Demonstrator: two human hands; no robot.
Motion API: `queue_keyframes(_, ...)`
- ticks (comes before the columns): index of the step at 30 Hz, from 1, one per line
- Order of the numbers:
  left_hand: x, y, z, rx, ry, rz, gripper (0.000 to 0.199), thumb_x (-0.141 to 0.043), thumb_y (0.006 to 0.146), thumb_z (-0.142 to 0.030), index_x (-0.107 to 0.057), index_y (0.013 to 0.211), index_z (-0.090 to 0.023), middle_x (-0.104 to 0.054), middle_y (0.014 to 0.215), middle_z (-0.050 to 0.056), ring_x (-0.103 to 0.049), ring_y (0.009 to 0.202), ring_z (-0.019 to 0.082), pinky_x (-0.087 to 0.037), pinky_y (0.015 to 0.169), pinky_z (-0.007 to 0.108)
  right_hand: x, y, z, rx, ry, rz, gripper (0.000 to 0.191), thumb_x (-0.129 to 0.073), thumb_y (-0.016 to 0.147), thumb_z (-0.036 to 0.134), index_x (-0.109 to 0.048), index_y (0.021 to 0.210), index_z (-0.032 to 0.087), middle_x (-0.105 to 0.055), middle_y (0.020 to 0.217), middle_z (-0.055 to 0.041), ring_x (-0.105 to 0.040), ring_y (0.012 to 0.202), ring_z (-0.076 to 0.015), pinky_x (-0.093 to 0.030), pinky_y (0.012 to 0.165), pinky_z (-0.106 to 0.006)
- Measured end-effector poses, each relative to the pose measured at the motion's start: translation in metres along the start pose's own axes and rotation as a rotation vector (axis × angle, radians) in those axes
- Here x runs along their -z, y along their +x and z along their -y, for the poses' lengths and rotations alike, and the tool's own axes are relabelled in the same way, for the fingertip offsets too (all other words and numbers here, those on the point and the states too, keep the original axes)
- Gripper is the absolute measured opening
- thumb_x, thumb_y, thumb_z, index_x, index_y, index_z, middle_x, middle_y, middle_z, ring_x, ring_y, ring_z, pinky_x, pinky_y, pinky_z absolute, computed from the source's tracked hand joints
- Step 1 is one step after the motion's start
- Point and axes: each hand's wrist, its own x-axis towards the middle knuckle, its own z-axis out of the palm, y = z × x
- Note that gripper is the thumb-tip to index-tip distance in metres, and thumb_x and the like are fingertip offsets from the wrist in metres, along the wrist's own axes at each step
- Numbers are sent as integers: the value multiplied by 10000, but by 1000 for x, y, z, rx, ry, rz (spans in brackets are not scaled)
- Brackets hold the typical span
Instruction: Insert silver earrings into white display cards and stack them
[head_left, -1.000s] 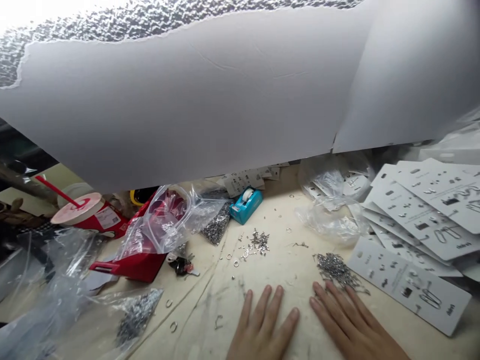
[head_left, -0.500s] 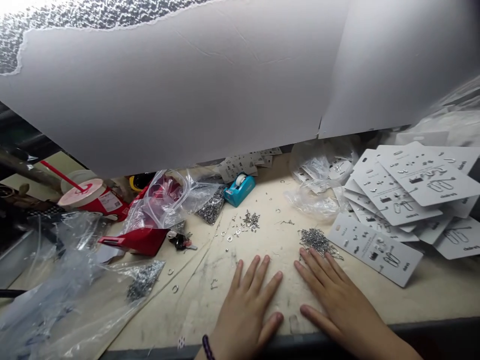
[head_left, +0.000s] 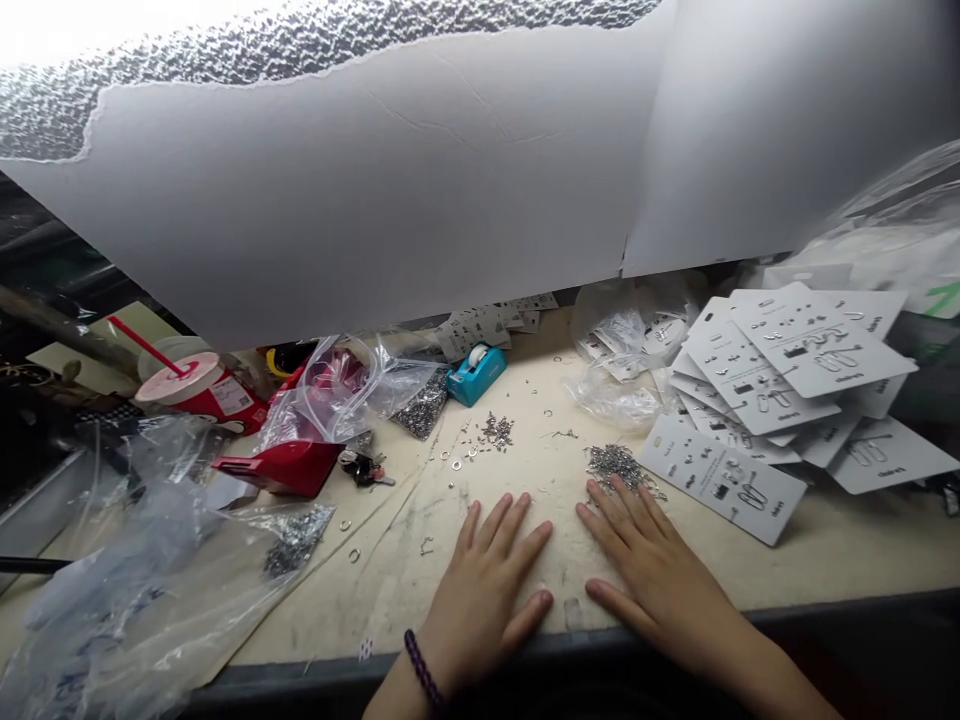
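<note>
My left hand (head_left: 484, 590) lies flat on the pale tabletop (head_left: 397, 620) with its fingers spread, a dark beaded bracelet (head_left: 424, 672) at the wrist. My right hand (head_left: 652, 565) rests palm down beside it, fingers apart, its fingertips touching or just in front of a pile of small metal pieces (head_left: 613, 466). Neither hand holds anything. A white card with metal jewellery pieces (head_left: 724, 478) lies right of that pile, in front of a heap of similar cards (head_left: 821, 345). A smaller cluster of metal bits (head_left: 497, 432) sits beyond my left hand.
A blue tape dispenser (head_left: 477, 374) stands at the back middle. On the left are a red scoop (head_left: 281, 468), keys (head_left: 364, 468), a red cup with a straw (head_left: 202, 390) and clear plastic bags (head_left: 165, 590). A large white sheet (head_left: 375, 200) spans the back.
The view has shifted slightly, so more of the tabletop's front edge and the right side shows. Both hands stay flat and spread on the table.
</note>
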Motion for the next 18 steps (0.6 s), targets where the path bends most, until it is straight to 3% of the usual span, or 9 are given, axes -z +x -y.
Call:
queue_keyframes(6,0,-1,0,-5,2,1,531,-349,889,-435,-227,1387,-297,-155,1480,62,-175,1341,292,-201,1047,586,2,-1,0,-4,-1,25,626,-356,868,524,-286,1397,195,-215,1460,-82,-134,1348,-305,-292,1029,-524)
queue_keyframes(11,0,-1,2,-2,-2,-2,482,-294,915,-391,-228,1384,-307,-162,1479,47,-167,1346,275,-210,1052,574,2,-2,1,-27,40,-12,688,-397,855,508,-177,1430,200,-176,1473,-82,-120,1352,-298,-320,1023,-502)
queue_keyframes(15,1,-1,1,14,-14,6,454,-248,930,-362,-234,1381,-315,-167,1477,37,-167,1348,262,-211,1056,573,7,-1,1,-123,200,-91,712,-436,858,408,-77,1441,212,-118,1488,-72,-104,1359,-274,-349,1020,-454)
queue_keyframes(18,1,-1,1,23,-20,7,452,-251,929,-367,-249,1377,-312,-174,1474,42,-177,1345,267,-210,1056,577,22,-10,-5,-233,388,-161,636,-414,886,337,-106,1434,238,-245,1454,-72,-223,1334,-237,-342,1033,-417)
